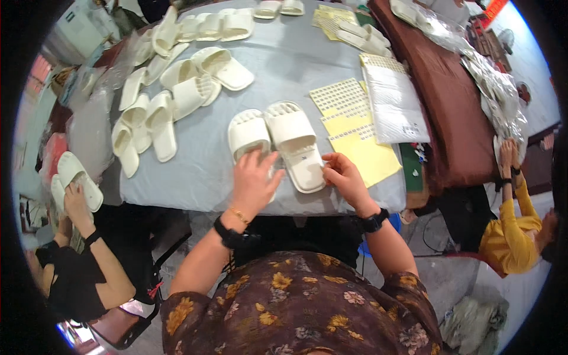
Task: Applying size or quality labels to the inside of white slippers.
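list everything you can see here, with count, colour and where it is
pair of slippers: two, cream, side by side at the near edge of the table, under the hands
loose slippers: more than a dozen, cream, heaped across the left and far side of the table
table: one, grey cover, centre
sticker sheets: several, yellow, right part of the table
white padded sheet: one, beyond the yellow sheets
brown table: one, to the right, with clear plastic bags on it
person in black: lower left, holding cream slippers
person in yellow: right, hands raised
left hand: flat on the left slipper of the pair
right hand: fingers pinched at the right slipper's edge
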The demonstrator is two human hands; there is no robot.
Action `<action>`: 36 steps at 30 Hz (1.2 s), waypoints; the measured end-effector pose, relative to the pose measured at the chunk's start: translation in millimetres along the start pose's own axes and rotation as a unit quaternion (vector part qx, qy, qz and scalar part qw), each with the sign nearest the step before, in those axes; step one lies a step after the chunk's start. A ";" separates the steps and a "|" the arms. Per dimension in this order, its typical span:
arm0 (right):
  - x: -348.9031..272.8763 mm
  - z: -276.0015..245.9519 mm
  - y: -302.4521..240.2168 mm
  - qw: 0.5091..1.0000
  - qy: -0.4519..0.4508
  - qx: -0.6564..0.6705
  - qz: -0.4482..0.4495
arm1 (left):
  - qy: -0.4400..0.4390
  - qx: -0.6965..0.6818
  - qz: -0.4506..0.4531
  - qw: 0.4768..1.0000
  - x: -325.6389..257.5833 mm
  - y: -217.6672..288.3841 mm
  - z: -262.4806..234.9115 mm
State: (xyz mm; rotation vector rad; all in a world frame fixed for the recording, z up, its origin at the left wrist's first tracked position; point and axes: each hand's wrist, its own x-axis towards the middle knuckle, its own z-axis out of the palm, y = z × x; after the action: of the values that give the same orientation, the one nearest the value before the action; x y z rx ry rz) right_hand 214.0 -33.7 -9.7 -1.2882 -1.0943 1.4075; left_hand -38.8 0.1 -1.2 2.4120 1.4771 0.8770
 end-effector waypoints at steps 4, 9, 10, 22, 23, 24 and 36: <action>-4.1 -3.8 5.2 1.000 0.003 -0.008 -0.010 | -0.036 -0.003 -0.015 0.999 25.2 24.9 16.9; -5.7 2.0 5.1 1.000 0.027 0.005 -0.003 | -0.035 0.056 -0.049 0.997 32.8 20.4 26.4; -6.0 2.3 5.1 1.000 0.025 0.005 0.000 | -0.019 0.056 -0.038 0.998 31.4 18.8 25.1; -4.9 -7.2 14.4 0.999 0.025 0.024 -0.012 | 0.119 0.108 0.063 0.985 96.0 -64.0 -112.9; -5.0 -4.8 9.9 0.999 0.023 -0.022 -0.028 | 0.060 0.148 -0.002 0.987 110.1 -86.9 -131.6; -4.7 -4.9 9.9 0.999 0.025 -0.027 -0.030 | 0.056 0.201 -0.032 0.977 126.6 -97.3 -148.9; -14.6 -40.3 -30.8 0.931 0.178 -0.259 -0.184 | -0.027 0.091 -0.023 0.995 18.5 -93.7 -60.6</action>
State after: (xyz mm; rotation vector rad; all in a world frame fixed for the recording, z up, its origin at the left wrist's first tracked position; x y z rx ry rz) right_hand 256.5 -40.7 20.8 -1.5262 -1.4103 0.5882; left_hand -137.5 53.0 13.9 2.4946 1.6494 0.6883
